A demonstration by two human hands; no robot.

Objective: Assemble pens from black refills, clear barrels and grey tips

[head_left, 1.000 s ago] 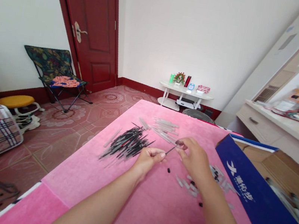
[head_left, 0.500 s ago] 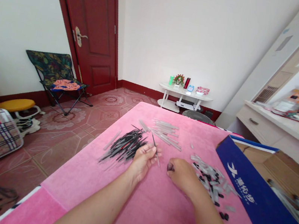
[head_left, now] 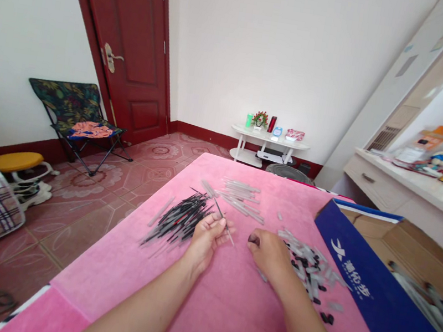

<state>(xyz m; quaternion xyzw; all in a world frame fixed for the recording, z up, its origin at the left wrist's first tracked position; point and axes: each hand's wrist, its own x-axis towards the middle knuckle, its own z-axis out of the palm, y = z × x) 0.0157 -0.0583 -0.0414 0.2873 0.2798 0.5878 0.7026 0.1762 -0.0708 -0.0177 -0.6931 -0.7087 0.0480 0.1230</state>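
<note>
My left hand (head_left: 209, 234) pinches a thin pen refill (head_left: 224, 220) between thumb and fingers; it slants, with its dark end pointing up and away. Just left of this hand spreads a pile of black pen refills (head_left: 182, 216), a few with red parts. My right hand (head_left: 267, 250) is curled closed, apart from the left one; a dark patch shows at its fingertips, but what it holds is hidden. A pale translucent piece (head_left: 262, 275) shows below it. Beside its wrist lie clear caps (head_left: 314, 284) mixed with small black plugs (head_left: 327, 318).
Clear pen barrels (head_left: 242, 194) lie at the far side of the pink cloth (head_left: 197, 319). A blue box (head_left: 374, 291) with pens inside stands at the right edge. Farther off are a folding chair (head_left: 79, 110), a white table (head_left: 268, 137) and a red door (head_left: 133, 34).
The view has shifted slightly. My left hand keeps the refill, now tilted a little more. A pale translucent piece has come into sight below my right hand.
</note>
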